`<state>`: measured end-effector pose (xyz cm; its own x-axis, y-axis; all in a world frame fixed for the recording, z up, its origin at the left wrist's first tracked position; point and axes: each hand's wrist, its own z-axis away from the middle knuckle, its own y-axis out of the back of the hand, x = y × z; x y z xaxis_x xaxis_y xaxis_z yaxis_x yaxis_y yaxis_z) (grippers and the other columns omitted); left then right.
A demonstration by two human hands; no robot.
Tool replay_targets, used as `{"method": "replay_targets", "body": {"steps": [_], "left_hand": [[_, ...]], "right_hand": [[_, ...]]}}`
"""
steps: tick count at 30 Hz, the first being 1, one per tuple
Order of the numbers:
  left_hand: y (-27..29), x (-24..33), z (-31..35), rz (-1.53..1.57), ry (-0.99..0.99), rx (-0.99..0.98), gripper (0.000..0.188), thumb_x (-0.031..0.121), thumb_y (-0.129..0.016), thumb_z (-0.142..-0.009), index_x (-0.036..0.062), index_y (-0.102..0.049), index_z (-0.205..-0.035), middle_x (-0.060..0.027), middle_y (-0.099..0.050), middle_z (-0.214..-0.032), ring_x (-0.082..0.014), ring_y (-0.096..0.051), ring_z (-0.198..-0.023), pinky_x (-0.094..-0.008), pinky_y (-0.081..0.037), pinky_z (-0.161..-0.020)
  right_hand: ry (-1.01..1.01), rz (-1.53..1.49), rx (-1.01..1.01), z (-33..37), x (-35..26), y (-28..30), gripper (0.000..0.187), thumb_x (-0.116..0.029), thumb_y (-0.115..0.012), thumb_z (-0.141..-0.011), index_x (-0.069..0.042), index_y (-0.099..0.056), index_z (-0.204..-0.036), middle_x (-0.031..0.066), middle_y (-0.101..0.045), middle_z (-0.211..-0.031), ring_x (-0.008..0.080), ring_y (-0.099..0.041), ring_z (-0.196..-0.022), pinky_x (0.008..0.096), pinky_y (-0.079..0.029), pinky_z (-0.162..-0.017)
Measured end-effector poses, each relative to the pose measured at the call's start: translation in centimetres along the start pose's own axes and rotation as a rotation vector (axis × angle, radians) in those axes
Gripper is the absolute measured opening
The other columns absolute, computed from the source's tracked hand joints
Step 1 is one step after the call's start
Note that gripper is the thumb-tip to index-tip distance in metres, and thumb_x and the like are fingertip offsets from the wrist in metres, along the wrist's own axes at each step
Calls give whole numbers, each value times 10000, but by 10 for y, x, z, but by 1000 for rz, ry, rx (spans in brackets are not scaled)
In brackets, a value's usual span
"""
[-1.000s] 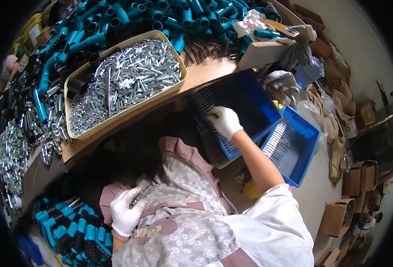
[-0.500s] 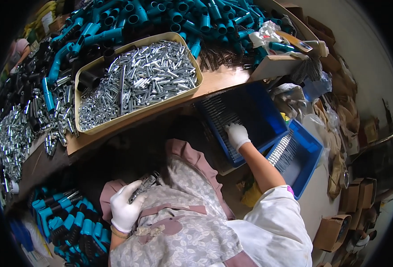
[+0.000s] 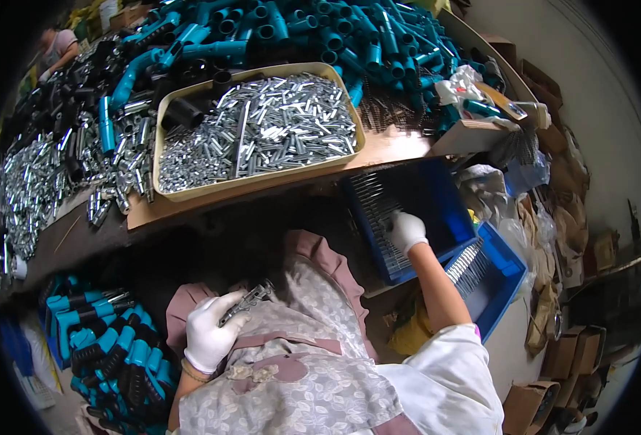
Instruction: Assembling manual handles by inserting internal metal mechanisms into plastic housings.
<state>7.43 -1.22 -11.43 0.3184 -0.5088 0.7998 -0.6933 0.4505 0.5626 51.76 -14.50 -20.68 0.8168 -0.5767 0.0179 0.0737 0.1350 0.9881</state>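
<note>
Over the lap of a grey leaf-patterned cloth apron with dusty-pink trim [image 3: 320, 377], the white-gloved left hand [image 3: 215, 330] is closed around a small, dark silver-grey metal part with short projections [image 3: 246, 303], gripped between thumb and fingers, its far end pointing up and to the right. Farther forward and to the right, the white-gloved right hand [image 3: 409, 232] reaches down into a deep blue plastic crate [image 3: 401, 278], its fingertips at a row of slim silver metal pieces [image 3: 369, 196] ranged along the crate's left side; the fingers are curled and partly lost in shadow, so I cannot tell whether they hold one. Just beside this crate, on its right, sits a second, lighter blue plastic bin [image 3: 509, 264] with another row of bright metal pieces [image 3: 467, 265] inside. On the pale wooden bench [image 3: 400, 147] ahead rests a cream rectangular tray with rounded corners [image 3: 262, 178], heaped with short silver metal pins [image 3: 302, 123] and a black cylinder [image 3: 185, 113] at its left. Behind it spreads a pile of teal plastic tubes [image 3: 389, 45], while teal-and-black handles [image 3: 121, 348] lie piled at the lower left, near the left forearm
</note>
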Motion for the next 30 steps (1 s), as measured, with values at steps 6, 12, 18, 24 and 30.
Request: {"method": "replay_targets", "body": {"steps": [6, 12, 18, 24, 30], "left_hand": [[-6, -30, 17, 107, 196, 2, 346, 99, -778, -743, 12, -709, -1071, -182, -708, -893, -340, -685, -836, -383, -536, -748], [-6, -7, 2, 172, 217, -21, 474, 115, -779, -807, -16, -625, -1236, -189, -712, -1060, -239, -712, -944, -327, -544, -836], [30, 13, 8, 331, 307, 237, 397, 71, -736, -874, -44, -622, -1237, -72, -692, -962, -105, -640, -865, -254, -519, -778], [40, 15, 16, 496, 513, 237, 343, 35, -690, -889, -48, -631, -1217, -56, -697, -974, -90, -641, -839, -228, -514, -736], [39, 4, 17, 378, 221, 231, 398, 43, -745, -838, -64, -630, -1203, -113, -707, -990, -147, -674, -873, -264, -527, -762]], "right_hand": [[-138, -1714, 153, 43, -92, 75, 103, -45, -613, -900, -3, -573, -984, 96, -665, -832, 151, -637, -654, 269, -551, -621], [47, -2325, -540, 104, -222, 74, 198, -22, -647, -884, -38, -539, -1050, 130, -651, -1034, 223, -682, -842, 330, -560, -711], [177, -1980, -816, 119, -260, 84, 325, -2, -653, -885, 40, -590, -1202, 144, -688, -1071, 203, -697, -933, 330, -584, -842], [269, -1688, -697, 123, -269, 99, 317, 58, -623, -868, 82, -602, -1183, 172, -710, -1027, 232, -719, -907, 331, -603, -808], [210, -1789, -812, 123, -259, 102, 365, -31, -660, -901, 57, -601, -1251, 117, -715, -1000, 149, -695, -835, 271, -570, -756]]}}
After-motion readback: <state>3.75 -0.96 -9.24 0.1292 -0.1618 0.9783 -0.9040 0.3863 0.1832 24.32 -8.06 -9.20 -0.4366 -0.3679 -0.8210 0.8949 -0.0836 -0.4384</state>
